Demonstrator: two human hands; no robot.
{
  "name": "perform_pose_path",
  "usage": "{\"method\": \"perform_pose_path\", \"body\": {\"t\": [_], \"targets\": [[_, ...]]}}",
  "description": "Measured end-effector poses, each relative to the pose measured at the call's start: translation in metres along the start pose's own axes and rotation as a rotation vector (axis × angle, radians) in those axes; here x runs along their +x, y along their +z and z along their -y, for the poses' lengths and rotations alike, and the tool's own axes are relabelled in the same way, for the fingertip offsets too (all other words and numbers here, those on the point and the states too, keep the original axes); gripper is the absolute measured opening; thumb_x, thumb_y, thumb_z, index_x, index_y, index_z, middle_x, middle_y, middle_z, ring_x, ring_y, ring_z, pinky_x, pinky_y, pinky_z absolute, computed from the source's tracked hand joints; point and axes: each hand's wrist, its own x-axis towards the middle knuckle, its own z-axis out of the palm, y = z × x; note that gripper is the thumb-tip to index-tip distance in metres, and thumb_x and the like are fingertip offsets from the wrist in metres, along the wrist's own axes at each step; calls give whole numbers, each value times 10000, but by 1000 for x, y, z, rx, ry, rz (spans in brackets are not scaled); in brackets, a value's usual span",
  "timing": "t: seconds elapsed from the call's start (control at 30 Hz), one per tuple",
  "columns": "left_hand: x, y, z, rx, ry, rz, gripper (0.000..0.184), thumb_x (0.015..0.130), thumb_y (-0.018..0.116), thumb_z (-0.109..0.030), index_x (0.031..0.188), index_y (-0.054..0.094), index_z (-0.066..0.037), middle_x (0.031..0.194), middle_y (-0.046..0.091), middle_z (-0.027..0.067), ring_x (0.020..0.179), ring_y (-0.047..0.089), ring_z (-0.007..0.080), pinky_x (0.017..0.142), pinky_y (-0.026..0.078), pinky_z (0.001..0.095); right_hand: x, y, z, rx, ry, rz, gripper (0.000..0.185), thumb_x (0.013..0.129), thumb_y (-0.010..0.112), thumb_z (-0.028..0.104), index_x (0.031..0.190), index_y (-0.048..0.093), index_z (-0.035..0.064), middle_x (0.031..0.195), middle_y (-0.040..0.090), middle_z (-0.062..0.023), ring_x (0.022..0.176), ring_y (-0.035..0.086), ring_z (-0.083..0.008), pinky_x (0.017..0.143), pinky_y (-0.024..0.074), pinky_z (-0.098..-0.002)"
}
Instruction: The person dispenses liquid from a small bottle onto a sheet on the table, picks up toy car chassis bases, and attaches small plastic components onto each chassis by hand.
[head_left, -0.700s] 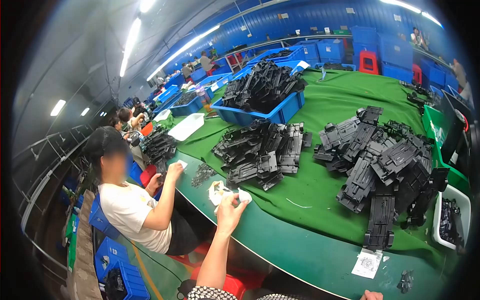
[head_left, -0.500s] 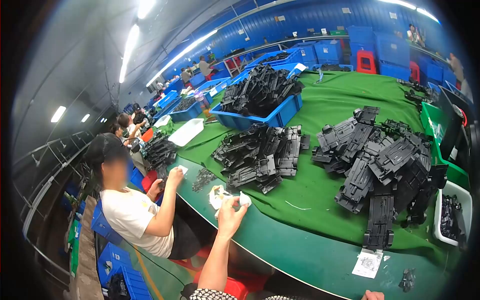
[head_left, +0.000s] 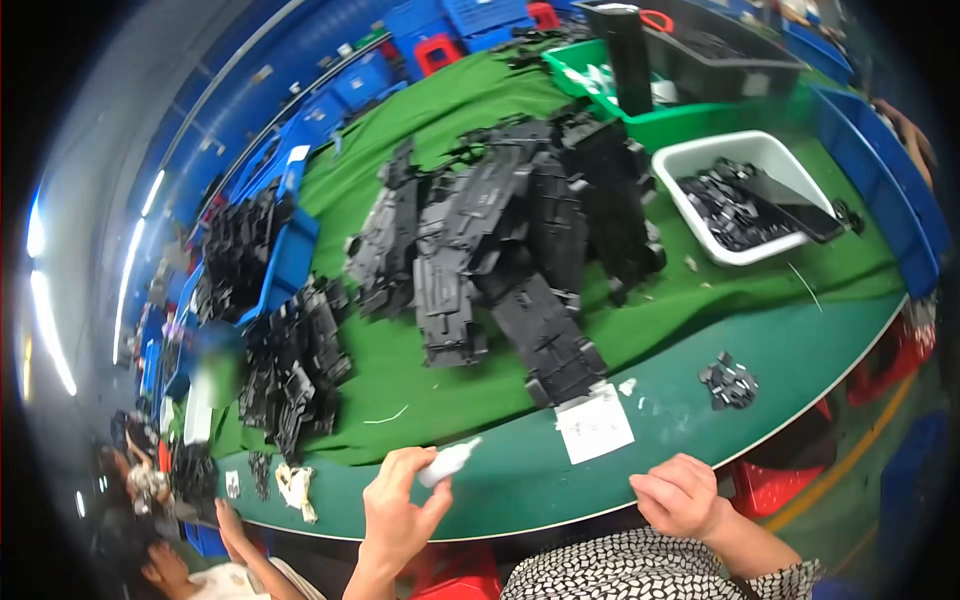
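Wad (head_left: 447,463), white, crumpled, material not determinable: one item, held over the near strip of the green desk (head_left: 530,490). Long axis slanted from lower left to upper right; the blunt end is gripped, and the narrower, ragged end is directed rightward and away from the body.

Left hand (head_left: 402,508): thumb and fingers clamped on the wad. Step in hand is judged to be the holding of the wad clear of the surface; for any further move, a steady pinch is called for, the ragged end being left free.

Right hand (head_left: 685,497): fingers curled together near the desk edge; whether anything is enclosed cannot be told.

Paper sheet (head_left: 597,432), white: laid between and beyond the hands, its far edge met by a black chassis part (head_left: 552,342). Heap of small black pieces (head_left: 728,382): placed to the right of the sheet, apart from it. Cream cloth (head_left: 296,490), crumpled: laid left of the left hand. Larger chassis pile (head_left: 480,215): stacked beyond, on green fabric (head_left: 385,385).
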Motion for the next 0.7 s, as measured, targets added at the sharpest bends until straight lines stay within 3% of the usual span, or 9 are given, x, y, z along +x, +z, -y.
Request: {"method": "perform_pose_path", "body": {"t": [0.17, 0.37, 0.7], "targets": [[28, 7, -32, 40, 163, 195, 353, 699, 727, -49, 1030, 604, -38, 957, 596, 111, 778, 624, 280, 673, 519, 356, 0, -1, -2, 26, -10, -29, 289, 630, 711, -10, 911, 648, 22, 765, 577, -46, 578, 568, -171, 504, 467, -278], [51, 20, -51, 62, 279, 275, 337, 690, 732, -17, 1010, 628, -29, 931, 612, 125, 803, 622, 296, 688, 513, 360, -4, 1, -3, 62, 0, -63, 322, 629, 705, -15, 942, 643, 27, 767, 575, -37, 587, 573, -164, 504, 463, -273], [62, 24, -61, 120, 320, 406, 333, 708, 720, -35, 1023, 615, -11, 958, 606, 139, 838, 607, 314, 722, 502, 382, -7, 1, -6, 104, 0, -82, 334, 649, 682, -7, 978, 637, 34, 767, 586, -22, 582, 563, -156, 498, 447, -264]]}}
